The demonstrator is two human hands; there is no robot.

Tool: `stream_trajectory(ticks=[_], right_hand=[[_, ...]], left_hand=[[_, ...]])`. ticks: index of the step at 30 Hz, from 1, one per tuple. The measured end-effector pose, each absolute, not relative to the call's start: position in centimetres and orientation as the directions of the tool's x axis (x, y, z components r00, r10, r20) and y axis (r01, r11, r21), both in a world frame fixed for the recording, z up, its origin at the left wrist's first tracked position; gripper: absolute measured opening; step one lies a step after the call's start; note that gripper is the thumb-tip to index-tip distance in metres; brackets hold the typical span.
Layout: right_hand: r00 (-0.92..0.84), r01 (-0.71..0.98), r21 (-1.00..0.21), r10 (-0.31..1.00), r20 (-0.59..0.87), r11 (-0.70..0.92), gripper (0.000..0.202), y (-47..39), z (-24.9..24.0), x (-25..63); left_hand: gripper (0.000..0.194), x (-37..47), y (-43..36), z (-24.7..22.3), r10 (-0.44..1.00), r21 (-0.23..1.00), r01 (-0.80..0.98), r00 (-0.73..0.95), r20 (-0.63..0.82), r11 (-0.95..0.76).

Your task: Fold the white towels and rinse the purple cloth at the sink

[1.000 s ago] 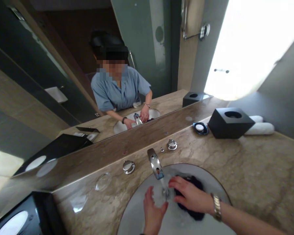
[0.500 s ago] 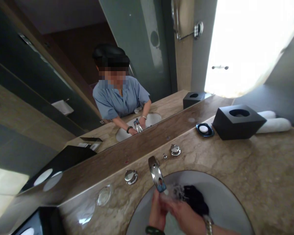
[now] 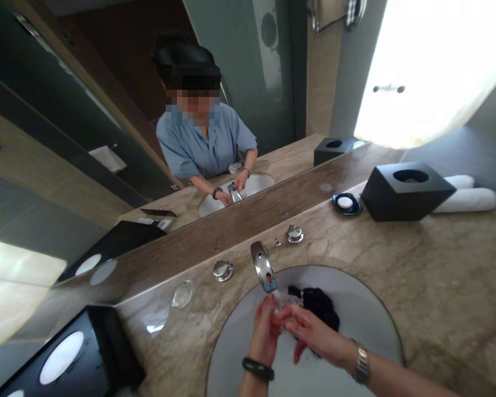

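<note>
**Hands meet under the tap, cloth let go**

Head view: left hand [image 3: 265, 325] and right hand [image 3: 310, 331] now press together under the faucet [image 3: 263, 271], fingers loosely open, gripping nothing. A second ago the right hand lay on the dark cloth [image 3: 316, 306]; it now rests free in the sink [image 3: 367, 314], at the hands' 1 o'clock.

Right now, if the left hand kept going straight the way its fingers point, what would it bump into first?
Most likely the chrome faucet spout: the left hand points up the basin toward it, fingertips just below its tip. Depth is unclear, so it might pass beneath.
</note>
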State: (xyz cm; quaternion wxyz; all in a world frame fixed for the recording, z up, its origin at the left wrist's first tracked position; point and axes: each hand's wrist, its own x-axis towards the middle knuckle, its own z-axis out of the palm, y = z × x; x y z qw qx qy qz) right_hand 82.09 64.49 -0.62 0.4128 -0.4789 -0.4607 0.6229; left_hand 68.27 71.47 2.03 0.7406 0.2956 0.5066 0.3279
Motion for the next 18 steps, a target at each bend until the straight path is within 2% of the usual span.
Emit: stream_trajectory(ticks=[1, 3, 5, 7, 8, 9, 11, 13, 16, 18], right_hand=[[-0.229, 0.011, -0.981, 0.955, -0.19, -0.193, 0.034, 64.6, -0.6, 83.4], [-0.187, 0.315, -0.939, 0.961, -0.205, -0.139, 0.031, 64.6, -1.2, 86.1], [-0.073, 0.601, -0.771, 0.947, -0.314, -0.21, 0.052, 64.2, -2.9, 87.7], [-0.052, 0.793, -0.564, 0.896, -0.441, -0.231, 0.084, 63.3, -5.0, 87.0], [-0.111, 0.842, -0.509, 0.867, -0.486, -0.177, 0.099, 63.0, -5.9, 85.7], [-0.219, 0.854, -0.514, 0.842, -0.493, -0.079, 0.108, 62.8, -6.6, 84.1], [-0.434, 0.823, -0.545, 0.795, -0.423, 0.16, 0.103, 63.6, -7.2, 80.8], [-0.531, 0.784, -0.546, 0.776, -0.34, 0.297, 0.091, 66.0, -7.0, 79.1], [-0.47, 0.825, -0.493, 0.819, -0.329, 0.275, 0.072, 70.3, -5.4, 81.5], [-0.424, 0.86, -0.443, 0.839, -0.342, 0.254, 0.063, 71.3, -3.9, 85.9]], left_hand=[[0.063, 67.6, 71.6, 2.6, 0.813, 0.807, -0.141, 0.22, -0.539, 0.573], [0.067, 65.5, 72.2, 4.2, 0.906, 0.909, 0.015, 0.065, -0.417, 0.417], [0.065, 62.4, 73.0, 5.9, 0.97, 0.95, 0.197, -0.048, -0.238, 0.243], [0.064, 58.4, 73.8, 7.4, 0.985, 0.926, 0.349, -0.137, -0.101, 0.144], [0.065, 56.4, 74.2, 7.9, 0.982, 0.901, 0.416, -0.185, -0.047, 0.122], [0.065, 54.4, 74.7, 8.2, 0.974, 0.867, 0.488, -0.228, 0.01, 0.105], [0.065, 50.8, 75.7, 8.4, 0.955, 0.769, 0.636, -0.264, 0.132, 0.069], [0.065, 48.2, 76.8, 8.1, 0.943, 0.655, 0.754, -0.25, 0.221, 0.046], [0.068, 46.1, 78.5, 7.4, 0.939, 0.49, 0.872, -0.19, 0.287, 0.027], [0.069, 45.8, 79.4, 7.1, 0.939, 0.448, 0.894, -0.161, 0.303, 0.009]])
